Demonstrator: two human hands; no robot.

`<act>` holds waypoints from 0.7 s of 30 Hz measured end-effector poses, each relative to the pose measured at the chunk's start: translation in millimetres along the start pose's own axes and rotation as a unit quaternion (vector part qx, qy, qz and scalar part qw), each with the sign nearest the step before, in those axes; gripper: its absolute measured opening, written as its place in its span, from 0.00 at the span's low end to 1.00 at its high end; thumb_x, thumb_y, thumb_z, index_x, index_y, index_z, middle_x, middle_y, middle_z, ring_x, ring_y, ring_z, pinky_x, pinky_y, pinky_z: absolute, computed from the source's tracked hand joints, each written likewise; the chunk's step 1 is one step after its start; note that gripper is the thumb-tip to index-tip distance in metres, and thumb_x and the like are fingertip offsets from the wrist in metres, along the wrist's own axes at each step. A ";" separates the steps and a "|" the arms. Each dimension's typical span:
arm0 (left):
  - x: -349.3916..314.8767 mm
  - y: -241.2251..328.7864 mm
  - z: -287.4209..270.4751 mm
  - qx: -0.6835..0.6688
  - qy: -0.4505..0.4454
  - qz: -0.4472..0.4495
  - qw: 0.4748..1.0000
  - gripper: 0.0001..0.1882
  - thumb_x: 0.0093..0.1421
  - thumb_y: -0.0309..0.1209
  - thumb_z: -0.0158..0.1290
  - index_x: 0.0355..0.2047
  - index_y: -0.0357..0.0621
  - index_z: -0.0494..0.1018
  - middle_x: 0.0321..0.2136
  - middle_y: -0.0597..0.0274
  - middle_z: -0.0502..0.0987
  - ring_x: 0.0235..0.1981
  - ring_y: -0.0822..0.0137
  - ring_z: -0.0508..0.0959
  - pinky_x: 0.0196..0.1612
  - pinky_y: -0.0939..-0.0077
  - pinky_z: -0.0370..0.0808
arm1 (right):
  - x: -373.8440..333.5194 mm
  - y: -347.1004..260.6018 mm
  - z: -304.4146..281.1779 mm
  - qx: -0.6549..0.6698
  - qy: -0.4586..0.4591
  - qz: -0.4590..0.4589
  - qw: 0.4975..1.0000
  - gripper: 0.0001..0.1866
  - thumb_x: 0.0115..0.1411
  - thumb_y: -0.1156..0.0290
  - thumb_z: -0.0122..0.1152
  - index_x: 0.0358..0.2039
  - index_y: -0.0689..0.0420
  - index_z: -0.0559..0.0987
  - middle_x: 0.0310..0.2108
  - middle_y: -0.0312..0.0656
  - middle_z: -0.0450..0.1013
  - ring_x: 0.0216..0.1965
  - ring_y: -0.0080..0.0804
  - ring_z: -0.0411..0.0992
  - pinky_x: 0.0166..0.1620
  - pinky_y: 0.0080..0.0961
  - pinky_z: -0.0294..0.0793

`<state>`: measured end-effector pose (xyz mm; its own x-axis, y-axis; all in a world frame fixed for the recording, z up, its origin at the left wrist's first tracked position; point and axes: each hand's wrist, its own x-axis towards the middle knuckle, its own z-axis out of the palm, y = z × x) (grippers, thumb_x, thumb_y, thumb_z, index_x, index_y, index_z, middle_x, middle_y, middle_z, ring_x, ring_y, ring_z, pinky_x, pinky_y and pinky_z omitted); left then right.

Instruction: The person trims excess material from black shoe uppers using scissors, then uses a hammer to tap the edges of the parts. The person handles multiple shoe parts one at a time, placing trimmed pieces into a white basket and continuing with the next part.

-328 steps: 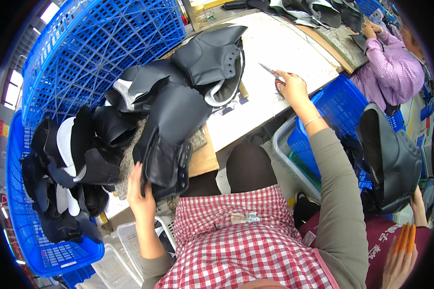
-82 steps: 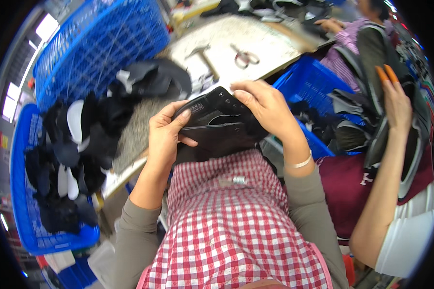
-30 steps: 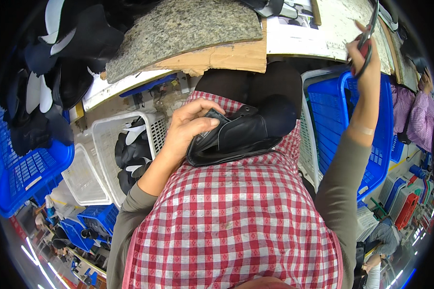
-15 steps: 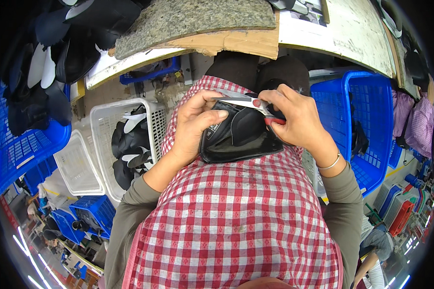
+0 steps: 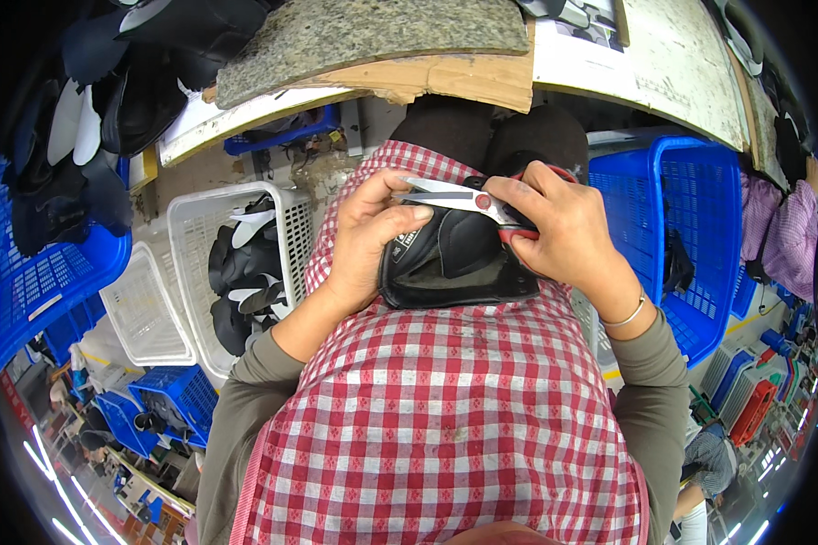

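Observation:
A black shoe upper (image 5: 468, 245) with a pale printed patch inside lies across my lap, on a red-and-white checked apron (image 5: 445, 391). My left hand (image 5: 359, 241) pinches its upper left edge, thumb on top and fingers behind. In my right hand (image 5: 563, 218) are scissors (image 5: 484, 202) with red handles. Their blades are spread and point left along the upper's far edge, the tips close to my left fingertips. Exactly what lies between the blades is hard to make out.
A worktable (image 5: 645, 82) with a stone slab (image 5: 373, 41) stands ahead. At left is a white basket (image 5: 184, 272) holding black and white pieces; a blue basket (image 5: 627, 204) is at right. Dark pieces (image 5: 141, 82) pile up at far left. A co-worker's checked sleeve (image 5: 791, 236) shows at right.
The scissors' blades have gone from nearly together to spread apart. My right fingers have opened with the handles. My left hand still pinches the shoe upper in about the same place.

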<state>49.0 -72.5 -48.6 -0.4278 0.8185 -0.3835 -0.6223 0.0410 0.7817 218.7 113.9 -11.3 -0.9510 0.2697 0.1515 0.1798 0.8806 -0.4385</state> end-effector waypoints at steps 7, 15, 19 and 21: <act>1.1 0.0 -0.8 -0.004 -0.003 -0.002 1.000 0.13 0.60 0.20 0.58 0.46 0.38 0.75 0.39 0.67 0.80 0.38 0.79 0.78 0.45 0.82 0.75 | 2.3 -0.5 -1.3 -0.012 -0.004 -0.009 1.000 0.29 0.42 0.71 0.76 0.49 0.44 0.84 0.30 0.35 0.73 0.25 0.34 0.76 0.27 0.31 0.77; 1.1 0.3 0.2 -0.009 -0.003 -0.010 1.000 0.13 0.61 0.20 0.58 0.47 0.38 0.75 0.39 0.67 0.81 0.38 0.78 0.79 0.45 0.82 0.75 | 2.6 0.5 1.1 0.000 0.010 -0.015 1.000 0.29 0.42 0.72 0.75 0.49 0.42 0.84 0.29 0.36 0.72 0.24 0.35 0.75 0.26 0.33 0.77; 0.6 0.2 0.0 -0.011 -0.006 -0.013 1.000 0.14 0.61 0.20 0.58 0.47 0.39 0.75 0.39 0.66 0.81 0.39 0.78 0.79 0.45 0.82 0.75 | -0.2 1.8 2.5 0.006 0.011 -0.017 1.000 0.30 0.42 0.72 0.76 0.49 0.42 0.84 0.28 0.35 0.72 0.23 0.36 0.75 0.26 0.34 0.77; 0.3 0.0 0.2 -0.013 -0.007 -0.016 1.000 0.14 0.61 0.20 0.58 0.47 0.39 0.75 0.39 0.66 0.81 0.39 0.78 0.79 0.45 0.82 0.76 | -2.2 2.6 2.7 0.009 0.005 -0.015 1.000 0.30 0.41 0.72 0.76 0.50 0.42 0.83 0.28 0.35 0.71 0.23 0.36 0.75 0.26 0.34 0.78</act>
<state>49.1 -72.2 -48.6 -0.3981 0.8246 -0.4020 -0.6524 0.0536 0.7560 220.5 114.6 -15.2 -0.9536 0.2465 0.1730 0.1463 0.8813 -0.4492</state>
